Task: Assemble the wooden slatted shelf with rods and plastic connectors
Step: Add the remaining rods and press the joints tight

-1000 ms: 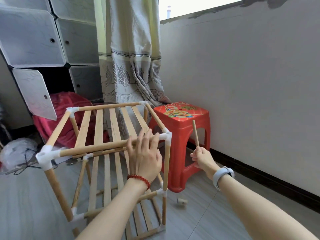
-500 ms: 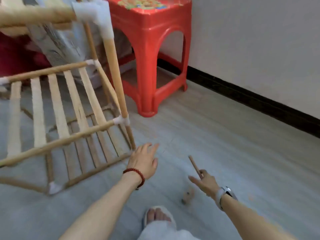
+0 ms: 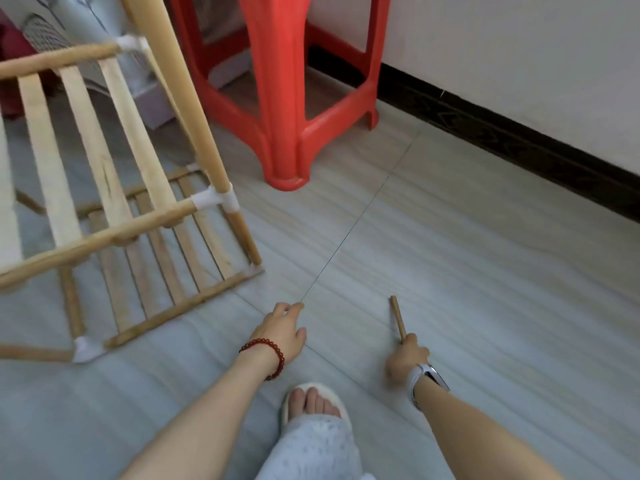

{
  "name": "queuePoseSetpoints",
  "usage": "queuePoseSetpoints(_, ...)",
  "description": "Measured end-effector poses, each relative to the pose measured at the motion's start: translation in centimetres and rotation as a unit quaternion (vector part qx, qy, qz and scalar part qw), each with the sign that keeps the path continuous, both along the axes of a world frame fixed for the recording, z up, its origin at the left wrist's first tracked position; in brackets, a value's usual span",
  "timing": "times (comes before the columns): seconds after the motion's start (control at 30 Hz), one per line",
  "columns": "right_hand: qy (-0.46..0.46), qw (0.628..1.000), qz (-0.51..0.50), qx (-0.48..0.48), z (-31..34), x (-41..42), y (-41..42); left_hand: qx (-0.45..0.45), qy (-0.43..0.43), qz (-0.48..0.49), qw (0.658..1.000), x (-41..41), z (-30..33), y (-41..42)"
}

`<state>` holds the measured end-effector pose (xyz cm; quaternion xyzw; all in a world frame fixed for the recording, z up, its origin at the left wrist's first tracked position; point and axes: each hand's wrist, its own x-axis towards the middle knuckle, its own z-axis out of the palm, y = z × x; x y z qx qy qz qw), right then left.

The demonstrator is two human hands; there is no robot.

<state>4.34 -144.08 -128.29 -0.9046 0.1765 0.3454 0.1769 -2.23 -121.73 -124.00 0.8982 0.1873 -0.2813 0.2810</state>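
both forearms reach from the bottom edge toward mid-frame. the left hand (image 3: 282,329), just left of centre, is palm down with fingers curled downward, beaded bracelet on the wrist. the right hand (image 3: 407,358), lower right of centre, fists around a thin rod (image 3: 398,316), band on its wrist.

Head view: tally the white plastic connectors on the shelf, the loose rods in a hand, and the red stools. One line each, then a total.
White plastic connectors: 3 (upper, middle, lower)
Loose rod held in the right hand: 1
Red stool: 1
Total: 5
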Motion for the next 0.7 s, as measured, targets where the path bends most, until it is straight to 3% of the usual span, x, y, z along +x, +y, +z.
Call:
queuePoseSetpoints(0.07,-0.001,0.998,-0.027,0.057,1.0,0.6,1.0,-0.008,-0.021,0.010,1.000,1.1,1.7,0.6)
queuePoseSetpoints(0.13,-0.027,0.981,-0.068,0.181,3.2,1.4,3.6,-0.030,-0.029,0.023,0.999,2.1,3.9,1.0)
queuePoseSetpoints(0.27,-0.085,0.910,-0.122,0.388,11.3,3.4,10.4,-0.091,-0.045,0.110,0.989,4.0,9.6,2.5)
queuePoseSetpoints(0.37,-0.121,0.850,-0.091,0.504,19.4,3.4,14.4,-0.228,-0.112,0.216,0.943,4.2,17.1,3.8)
queuePoseSetpoints(0.43,-0.161,0.811,-0.049,0.560,24.2,2.8,16.2,-0.284,-0.187,0.230,0.912,3.4,22.4,4.6)
queuePoseSetpoints(0.53,-0.215,0.768,0.002,0.603,29.8,1.1,17.5,-0.264,-0.297,0.241,0.885,0.7,27.9,5.4)
queuePoseSetpoints(0.6,-0.262,0.737,0.033,0.622,33.4,0.2,18.7,-0.313,-0.352,0.267,0.841,-1.5,30.7,6.4)
queuePoseSetpoints(0.7,-0.327,0.670,0.101,0.659,38.9,-1.4,21.6,-0.454,-0.428,0.324,0.712,-4.8,35.0,8.6)
